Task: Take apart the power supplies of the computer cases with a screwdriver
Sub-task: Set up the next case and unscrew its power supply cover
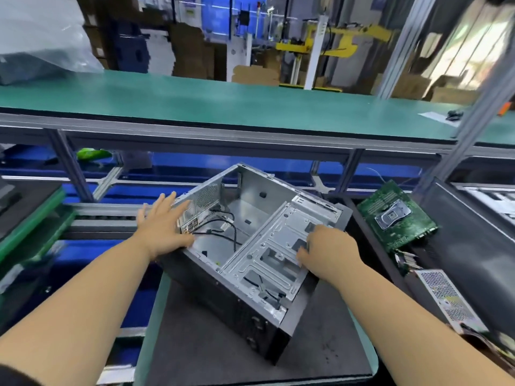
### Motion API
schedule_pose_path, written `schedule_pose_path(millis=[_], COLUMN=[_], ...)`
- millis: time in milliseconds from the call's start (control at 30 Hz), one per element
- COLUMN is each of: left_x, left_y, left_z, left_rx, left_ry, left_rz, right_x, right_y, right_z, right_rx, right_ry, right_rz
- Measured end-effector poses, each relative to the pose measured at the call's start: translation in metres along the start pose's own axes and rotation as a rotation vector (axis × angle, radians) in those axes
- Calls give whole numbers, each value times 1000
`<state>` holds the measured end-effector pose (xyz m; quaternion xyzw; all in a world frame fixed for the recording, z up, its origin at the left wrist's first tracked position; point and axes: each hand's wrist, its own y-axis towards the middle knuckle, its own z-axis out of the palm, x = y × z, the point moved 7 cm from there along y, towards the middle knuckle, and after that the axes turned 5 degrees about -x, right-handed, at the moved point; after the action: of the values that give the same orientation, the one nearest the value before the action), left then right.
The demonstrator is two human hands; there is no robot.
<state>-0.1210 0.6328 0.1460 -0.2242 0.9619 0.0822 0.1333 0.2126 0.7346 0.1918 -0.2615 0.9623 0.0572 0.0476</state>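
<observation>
- The computer case (pixel 250 246) lies open on the dark mat (pixel 200 344) in the middle, turned a little crooked, with its open side up.
- The left hand (pixel 163 224) is spread flat, fingers straight, and presses on the far left wall of the case.
- The right hand (pixel 326 252) rests on the metal drive frame (pixel 273 246) on the right side. Its fingers curl down into a hole there and seem to hook it.
- The case looks empty but for some black wires (pixel 223 229). A silver power supply (pixel 448 299) lies to the right, near a green board (pixel 395 215).
- I think the hands are moving the case. Hold both sides tight and lift evenly so it does not tip.
- Keep fingers off sharp metal edges.
- No screwdriver shows.
</observation>
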Motion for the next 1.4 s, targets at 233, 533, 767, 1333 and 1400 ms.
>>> schedule_pose_path(millis=[233, 533, 767, 1333, 1400], left_x=[-11, -46, -75, -60, -50], left_y=[-41, -100, -111, -92, -78], left_z=[-13, 67, 67, 50, 45], left_rx=[-363, -91, -223, -315, -254], left_ry=[-438, -1185, -1283, -893, -895], left_rz=[-345, -925, -995, -1042, -1003], right_x=[-27, -85, -78, -63, -63], right_y=[13, 83, 135, 195, 192], right_z=[-4, 16, 39, 59, 69], right_rx=[11, -92, 77, 320, 432], right_ry=[190, 386, 473, 347, 447], right_rz=[109, 87, 18, 37, 135])
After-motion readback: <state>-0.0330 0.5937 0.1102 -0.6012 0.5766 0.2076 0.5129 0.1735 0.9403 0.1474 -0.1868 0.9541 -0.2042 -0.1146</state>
